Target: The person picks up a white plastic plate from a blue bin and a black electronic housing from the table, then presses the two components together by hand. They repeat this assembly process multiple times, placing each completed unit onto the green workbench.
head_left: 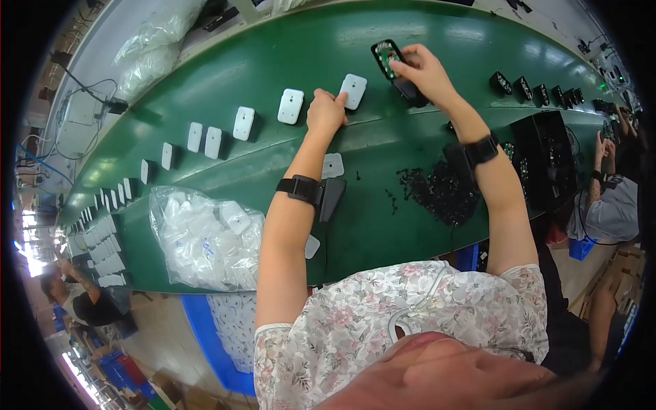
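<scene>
My right hand (pixel 425 73) grips a black housing with a green circuit board (pixel 385 56) inside, tilted above the far part of the green table. Below that hand stands another black housing (pixel 412 94), partly hidden. My left hand (pixel 326 113) is closed, its thumb at the left edge of a white-topped case (pixel 353 91); what its fingers pinch, if anything, is hidden. To its left stands another white-topped case (pixel 291 106), first of a row running left. A loose white cover plate (pixel 333 165) lies nearer me, beside my left forearm.
A clear bag of white covers (pixel 205 239) lies at front left. Small black parts (pixel 441 195) form a pile near my right forearm. Farther right are a black box (pixel 543 160) and a row of black housings (pixel 523 88). A blue bin (pixel 205 335) stands below; other people sit at both ends.
</scene>
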`<state>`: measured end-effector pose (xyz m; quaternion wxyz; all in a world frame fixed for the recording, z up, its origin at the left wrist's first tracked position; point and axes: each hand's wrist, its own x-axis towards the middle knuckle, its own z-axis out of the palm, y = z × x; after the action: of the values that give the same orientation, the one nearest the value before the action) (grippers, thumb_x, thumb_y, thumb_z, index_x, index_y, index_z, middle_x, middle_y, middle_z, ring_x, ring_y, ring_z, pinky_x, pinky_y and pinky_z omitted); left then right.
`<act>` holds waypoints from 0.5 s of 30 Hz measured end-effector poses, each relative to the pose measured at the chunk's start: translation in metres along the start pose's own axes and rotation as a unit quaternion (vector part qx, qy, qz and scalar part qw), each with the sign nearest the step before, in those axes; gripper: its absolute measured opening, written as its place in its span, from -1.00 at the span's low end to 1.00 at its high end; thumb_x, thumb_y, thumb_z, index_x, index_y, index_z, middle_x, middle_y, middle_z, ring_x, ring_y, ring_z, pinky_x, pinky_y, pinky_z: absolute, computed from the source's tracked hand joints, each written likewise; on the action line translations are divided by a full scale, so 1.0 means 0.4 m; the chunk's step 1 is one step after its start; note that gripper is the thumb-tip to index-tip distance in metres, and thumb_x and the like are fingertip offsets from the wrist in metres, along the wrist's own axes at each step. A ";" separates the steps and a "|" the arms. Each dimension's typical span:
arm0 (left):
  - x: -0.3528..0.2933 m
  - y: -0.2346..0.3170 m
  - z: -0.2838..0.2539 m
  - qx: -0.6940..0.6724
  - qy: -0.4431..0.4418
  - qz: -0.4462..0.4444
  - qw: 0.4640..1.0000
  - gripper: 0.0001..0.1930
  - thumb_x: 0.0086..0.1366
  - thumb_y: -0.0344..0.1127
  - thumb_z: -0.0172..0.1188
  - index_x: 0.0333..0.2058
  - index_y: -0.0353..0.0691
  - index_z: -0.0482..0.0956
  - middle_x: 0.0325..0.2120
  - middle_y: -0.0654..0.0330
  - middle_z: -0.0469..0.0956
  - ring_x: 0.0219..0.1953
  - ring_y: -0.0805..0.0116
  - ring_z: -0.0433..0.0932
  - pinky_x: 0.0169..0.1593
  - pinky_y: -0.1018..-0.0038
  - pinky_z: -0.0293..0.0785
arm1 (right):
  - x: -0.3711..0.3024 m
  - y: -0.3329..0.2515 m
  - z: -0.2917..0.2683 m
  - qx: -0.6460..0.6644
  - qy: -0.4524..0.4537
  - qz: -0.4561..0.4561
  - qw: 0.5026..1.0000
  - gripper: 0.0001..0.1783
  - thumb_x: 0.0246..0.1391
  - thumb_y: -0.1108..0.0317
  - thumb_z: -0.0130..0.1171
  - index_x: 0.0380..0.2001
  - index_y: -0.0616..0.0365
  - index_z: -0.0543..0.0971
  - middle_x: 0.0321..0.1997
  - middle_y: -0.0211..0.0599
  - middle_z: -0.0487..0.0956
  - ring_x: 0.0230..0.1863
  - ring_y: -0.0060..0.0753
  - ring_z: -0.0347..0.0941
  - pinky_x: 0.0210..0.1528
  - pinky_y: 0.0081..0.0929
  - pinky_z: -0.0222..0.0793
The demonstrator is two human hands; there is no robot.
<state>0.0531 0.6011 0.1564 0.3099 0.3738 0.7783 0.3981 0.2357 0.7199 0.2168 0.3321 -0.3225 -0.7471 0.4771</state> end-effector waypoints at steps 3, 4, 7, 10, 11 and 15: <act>-0.067 0.033 -0.007 0.223 0.156 0.090 0.958 -0.55 0.30 -0.07 0.12 -0.08 -0.37 0.33 -0.32 -0.03 0.60 -0.29 0.21 0.61 -0.29 0.38 0.52 | -0.081 -0.030 0.014 0.141 -0.050 0.013 0.989 -0.72 0.11 0.35 0.22 -0.19 0.22 0.37 -0.25 -0.35 0.49 -0.26 -0.54 0.45 -0.25 -0.53 0.49; -0.103 0.041 0.005 0.224 0.156 0.095 0.957 -0.55 0.30 -0.07 0.12 -0.08 -0.37 0.33 -0.32 -0.03 0.60 -0.29 0.21 0.61 -0.29 0.38 0.52 | -0.116 -0.044 0.015 0.186 -0.055 0.003 0.981 -0.75 0.13 0.37 0.19 -0.22 0.21 0.37 -0.24 -0.36 0.46 -0.25 -0.53 0.45 -0.23 -0.50 0.52; -0.204 0.050 0.027 -0.247 0.019 0.271 0.930 -0.54 0.36 -0.15 0.05 0.10 -0.34 0.27 -0.16 0.03 0.56 -0.17 0.25 0.58 -0.15 0.36 0.54 | -0.205 -0.086 0.027 0.249 -0.106 0.014 0.963 -0.78 0.15 0.40 0.16 -0.23 0.21 0.36 -0.25 -0.36 0.46 -0.22 -0.55 0.45 -0.24 -0.51 0.53; -0.301 0.069 0.026 -0.492 -0.202 0.143 0.834 -0.54 0.41 -0.25 -0.03 0.21 -0.28 0.19 -0.01 0.13 0.47 -0.03 0.31 0.51 -0.01 0.33 0.51 | -0.283 -0.104 0.047 0.224 -0.111 0.031 0.968 -0.80 0.13 0.40 0.19 -0.24 0.20 0.40 -0.23 -0.39 0.48 -0.21 -0.58 0.45 -0.26 -0.56 0.46; -0.313 0.072 0.030 -0.528 -0.199 0.143 0.813 -0.55 0.41 -0.25 -0.03 0.20 -0.27 0.20 0.02 0.16 0.44 0.01 0.32 0.48 0.05 0.33 0.48 | -0.305 -0.128 0.047 0.036 -0.059 -0.036 0.997 -0.77 0.08 0.42 0.23 -0.21 0.21 0.47 -0.22 -0.39 0.50 -0.22 -0.56 0.46 -0.21 -0.54 0.40; -0.339 0.041 0.039 -0.583 -0.236 0.132 0.766 -0.54 0.40 -0.24 -0.01 0.21 -0.25 0.21 0.08 0.19 0.37 0.09 0.36 0.41 0.15 0.33 0.40 | -0.347 -0.137 0.078 -0.079 0.121 -0.193 0.971 -0.68 -0.07 0.45 0.32 -0.17 0.14 0.55 -0.20 -0.33 0.51 -0.22 -0.46 0.45 -0.22 -0.54 0.37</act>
<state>0.1425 0.5014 0.1879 0.5862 0.3027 0.2421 0.7115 0.2807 0.5751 0.2314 0.4793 -0.2531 -0.7848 0.3007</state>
